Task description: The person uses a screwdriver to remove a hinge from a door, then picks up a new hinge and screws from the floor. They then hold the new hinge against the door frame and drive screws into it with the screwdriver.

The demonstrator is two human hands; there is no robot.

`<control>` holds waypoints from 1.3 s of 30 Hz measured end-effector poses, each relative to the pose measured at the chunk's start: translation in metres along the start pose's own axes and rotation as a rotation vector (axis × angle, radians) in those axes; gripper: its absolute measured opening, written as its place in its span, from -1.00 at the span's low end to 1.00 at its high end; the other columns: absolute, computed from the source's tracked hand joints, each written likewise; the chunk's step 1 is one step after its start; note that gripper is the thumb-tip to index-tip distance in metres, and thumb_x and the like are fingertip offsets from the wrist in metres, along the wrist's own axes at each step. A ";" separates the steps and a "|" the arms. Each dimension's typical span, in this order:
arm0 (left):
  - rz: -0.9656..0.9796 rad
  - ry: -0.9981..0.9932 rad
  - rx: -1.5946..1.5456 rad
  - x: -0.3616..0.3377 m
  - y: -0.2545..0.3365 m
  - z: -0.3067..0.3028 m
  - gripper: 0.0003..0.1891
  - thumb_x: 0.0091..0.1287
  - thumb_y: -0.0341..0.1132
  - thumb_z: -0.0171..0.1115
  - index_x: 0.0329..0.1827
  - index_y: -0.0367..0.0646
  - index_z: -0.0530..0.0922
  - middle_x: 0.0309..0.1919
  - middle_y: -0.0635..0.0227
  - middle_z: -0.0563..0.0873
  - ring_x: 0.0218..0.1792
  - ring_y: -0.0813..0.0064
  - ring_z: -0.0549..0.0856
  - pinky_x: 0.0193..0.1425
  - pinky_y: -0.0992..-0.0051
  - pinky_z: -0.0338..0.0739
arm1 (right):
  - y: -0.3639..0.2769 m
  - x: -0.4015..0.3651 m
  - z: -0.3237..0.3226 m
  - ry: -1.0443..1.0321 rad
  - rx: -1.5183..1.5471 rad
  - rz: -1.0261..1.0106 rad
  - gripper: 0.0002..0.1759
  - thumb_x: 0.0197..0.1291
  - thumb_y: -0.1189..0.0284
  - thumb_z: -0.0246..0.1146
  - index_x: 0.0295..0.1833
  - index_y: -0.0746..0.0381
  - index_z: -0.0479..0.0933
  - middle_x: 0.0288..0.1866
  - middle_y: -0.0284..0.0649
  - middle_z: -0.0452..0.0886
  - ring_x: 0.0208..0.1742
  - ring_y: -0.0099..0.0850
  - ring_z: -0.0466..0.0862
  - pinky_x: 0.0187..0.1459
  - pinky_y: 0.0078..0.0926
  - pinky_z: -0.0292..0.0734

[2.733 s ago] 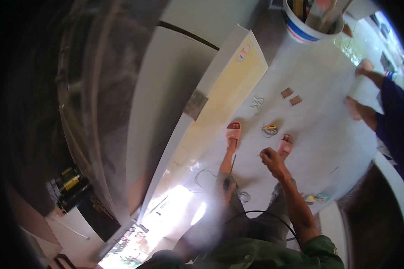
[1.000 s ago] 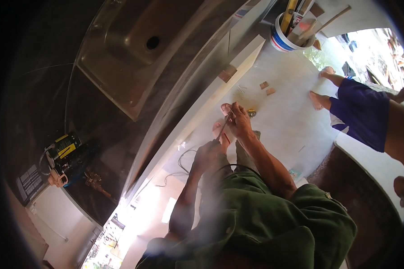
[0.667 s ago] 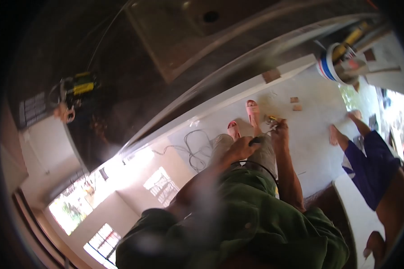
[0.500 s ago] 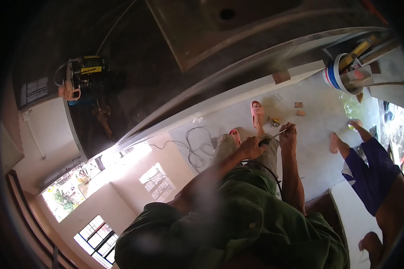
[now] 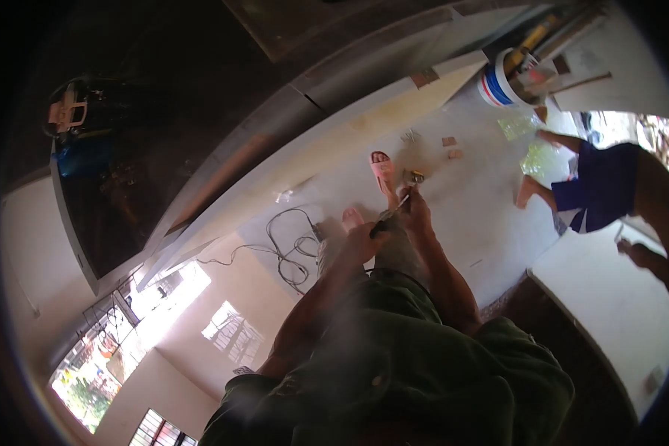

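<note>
Here's the pale floor (image 5: 461,215), and a white-and-blue bucket (image 5: 496,83) sits on it. Near the bucket, two small brown squares (image 5: 450,141) lie close together, and beside them, a scatter of thin white sticks (image 5: 410,136). Farther from the bucket, a tape measure (image 5: 415,177); well apart from it, loops of dark cable (image 5: 281,255).

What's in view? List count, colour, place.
Tool: one, dark handle, between hands
Tape measure: one, yellowish, floor
Flat pieces: two, brown, floor
Thin sticks: several, pale, floor
Cable: count unclear, dark, floor left
Bucket: one, white, upper right
Panel: one, cream, upper centre
Countertop: one, dark, upper left
Barred window: one, bright, lower left
Person: one, blue shorts, right
Sandals: two, pink, on feet
Left hand: one, on tool handle
Right hand: one, at tool tip
</note>
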State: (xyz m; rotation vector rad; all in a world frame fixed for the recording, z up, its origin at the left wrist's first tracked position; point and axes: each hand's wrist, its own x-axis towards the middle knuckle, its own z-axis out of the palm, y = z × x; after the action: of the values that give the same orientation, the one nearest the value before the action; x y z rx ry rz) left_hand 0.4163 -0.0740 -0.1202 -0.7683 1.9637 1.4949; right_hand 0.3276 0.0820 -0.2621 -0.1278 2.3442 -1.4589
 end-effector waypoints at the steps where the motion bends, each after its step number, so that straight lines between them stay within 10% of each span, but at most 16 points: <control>1: -0.025 -0.020 0.038 -0.013 0.008 -0.001 -0.55 0.30 -0.02 0.30 -0.03 -0.28 0.65 -0.28 -0.09 0.74 -0.10 -0.03 0.74 0.00 0.15 0.58 | -0.002 -0.009 0.001 -0.031 0.237 0.117 -0.68 0.61 0.33 -0.14 -0.10 0.31 0.43 -0.37 -0.34 0.50 -0.37 -0.51 0.46 -0.24 -0.52 0.44; 5: -0.055 -0.067 0.138 -0.037 0.024 0.009 -0.51 0.29 0.06 0.24 0.01 -0.22 0.65 -0.27 -0.04 0.74 -0.15 0.02 0.76 -0.01 0.14 0.59 | 0.020 -0.041 -0.009 0.006 0.146 0.053 -0.82 0.50 0.35 0.03 -0.13 0.23 0.43 -0.36 -0.30 0.52 -0.37 -0.38 0.54 -0.31 -0.38 0.49; 9: -0.061 0.007 0.417 -0.016 -0.002 0.064 -0.45 0.31 0.06 0.20 0.18 -0.21 0.56 -0.21 -0.04 0.75 -0.13 0.01 0.76 0.02 0.07 0.59 | 0.005 -0.032 -0.034 0.248 1.482 0.831 -0.82 0.50 0.30 0.10 -0.20 0.13 0.40 -0.41 -0.39 0.46 -0.46 -0.47 0.45 -0.44 -0.42 0.38; 15: 0.002 0.042 0.676 0.010 0.083 0.109 -0.58 0.31 -0.17 0.22 0.11 -0.28 0.55 -0.19 -0.19 0.72 -0.28 0.01 0.78 -0.09 0.10 0.62 | 0.001 0.007 -0.090 0.210 1.219 0.775 -0.65 0.57 0.14 -0.04 -0.30 0.08 0.31 -0.53 -0.46 0.25 -0.58 -0.58 0.23 -0.46 -0.55 0.22; 18: 0.439 0.234 0.313 0.064 0.080 0.158 -0.61 0.30 -0.18 0.25 0.10 -0.22 0.56 -0.22 -0.03 0.74 -0.38 0.18 0.78 -0.22 0.13 0.60 | 0.017 0.052 -0.150 0.412 1.203 0.928 -0.65 0.57 0.17 -0.05 -0.33 0.07 0.30 -0.55 -0.45 0.22 -0.59 -0.59 0.21 -0.50 -0.57 0.19; 24: -0.171 -0.192 -0.466 0.129 0.215 0.233 -0.55 0.36 -0.21 0.20 0.22 -0.29 0.50 -0.36 0.11 0.68 -0.45 0.07 0.66 -0.23 0.17 0.55 | 0.096 0.147 -0.280 0.306 1.227 0.803 -0.63 0.57 0.23 -0.04 -0.38 0.10 0.32 -0.55 -0.45 0.26 -0.61 -0.60 0.20 -0.58 -0.59 0.14; 27: -0.253 -0.214 -0.192 0.161 0.249 0.266 -0.59 0.39 -0.08 0.21 0.20 -0.08 0.57 -0.11 0.19 0.65 -0.10 0.34 0.69 0.10 0.32 0.53 | 0.102 0.184 -0.323 0.340 1.211 0.899 -0.63 0.57 0.23 -0.04 -0.37 0.12 0.32 -0.56 -0.45 0.28 -0.63 -0.60 0.19 -0.58 -0.61 0.12; 32: 0.402 0.038 0.172 0.146 0.341 0.241 -0.71 0.43 -0.21 0.19 0.12 -0.09 0.63 0.02 0.22 0.58 0.03 0.52 0.62 0.11 0.49 0.49 | 0.111 0.212 -0.364 0.139 1.111 0.845 -0.69 0.53 0.23 0.06 -0.30 0.14 0.37 -0.53 -0.44 0.35 -0.59 -0.61 0.33 -0.60 -0.63 0.16; 36: 0.529 -0.561 -0.647 0.120 0.470 0.164 -0.69 0.49 -0.26 0.09 0.05 -0.34 0.62 0.16 0.10 0.58 0.16 0.29 0.62 0.19 0.32 0.53 | 0.122 0.217 -0.384 0.166 0.962 0.822 -0.71 0.48 0.24 0.15 -0.30 0.17 0.41 -0.52 -0.41 0.41 -0.62 -0.61 0.39 -0.65 -0.62 0.19; 39: 0.502 -0.752 -0.554 0.159 0.466 0.156 -0.67 0.43 -0.25 0.17 0.07 -0.34 0.60 0.14 0.09 0.60 0.13 0.25 0.63 0.16 0.31 0.54 | 0.127 0.212 -0.392 0.092 0.740 0.741 -0.70 0.44 0.28 0.19 -0.35 0.20 0.43 -0.57 -0.37 0.43 -0.67 -0.60 0.39 -0.68 -0.58 0.21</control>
State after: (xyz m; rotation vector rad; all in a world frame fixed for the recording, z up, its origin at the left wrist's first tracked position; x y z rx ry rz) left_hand -0.0163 0.1611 0.0351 0.1469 1.2084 2.2426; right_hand 0.0052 0.4148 -0.2769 0.9030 1.4723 -1.7785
